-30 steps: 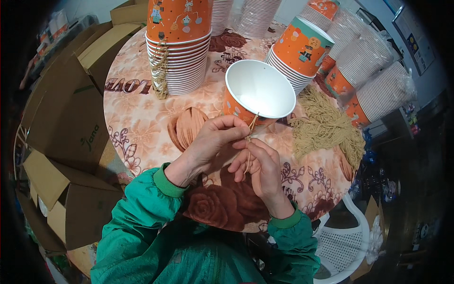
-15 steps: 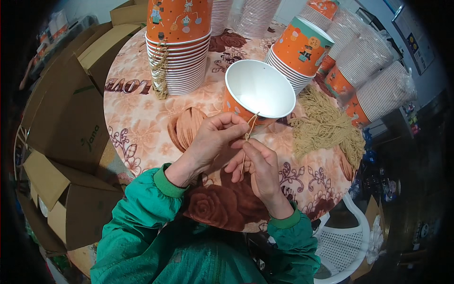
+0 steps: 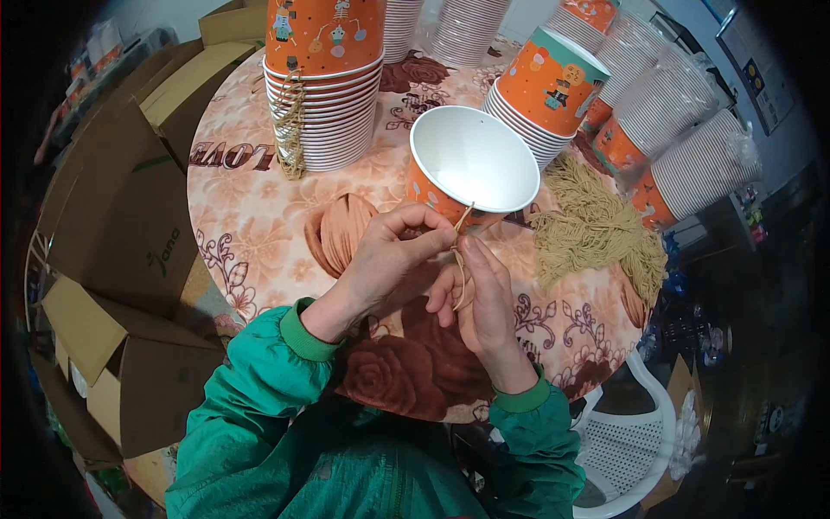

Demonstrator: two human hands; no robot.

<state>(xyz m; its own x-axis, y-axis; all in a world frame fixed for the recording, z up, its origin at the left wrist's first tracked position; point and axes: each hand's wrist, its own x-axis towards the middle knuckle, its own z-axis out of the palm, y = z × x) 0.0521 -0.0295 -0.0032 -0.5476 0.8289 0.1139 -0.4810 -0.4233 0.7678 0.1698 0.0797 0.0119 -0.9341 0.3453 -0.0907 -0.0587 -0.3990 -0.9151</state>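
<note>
L hand (image 3: 393, 255) pinches a thin tan cord (image 3: 464, 214) btwn thumb & forefinger, just below the rim of a paper tub (image 3: 474, 160). R hand (image 3: 484, 298) sits right beside it, fingertips also closed on the cord, w/ a loose length trailing down by its curled fingers (any knot there is too small to make out). The cord's upper end meets the tub at the rim on the side nearest the person. Tub = white inside, orange print outside; it's on the round table's floral cloth (image 3: 259, 251), approx. mid-table, tilted a bit so its inside shows.

L of the tub: a tall stack of orange tubs (image 3: 324, 39) w/ a bunch of tan cords (image 3: 291, 130) hanging down its side. R & just behind: a shorter orange-&-green stack (image 3: 553, 82). A heap of tan cord (image 3: 592, 225) lies near the table's R edge, w/ plastic-wrapped tub stacks (image 3: 700, 164) beyond. More white-rimmed stacks (image 3: 471, 30) at the back.

Off-table: brown cardboard boxes (image 3: 121, 208) on the L, white plastic chair (image 3: 627, 441) lower R. Both sleeves (image 3: 268, 363) = green, w/ ribbed cuffs.
</note>
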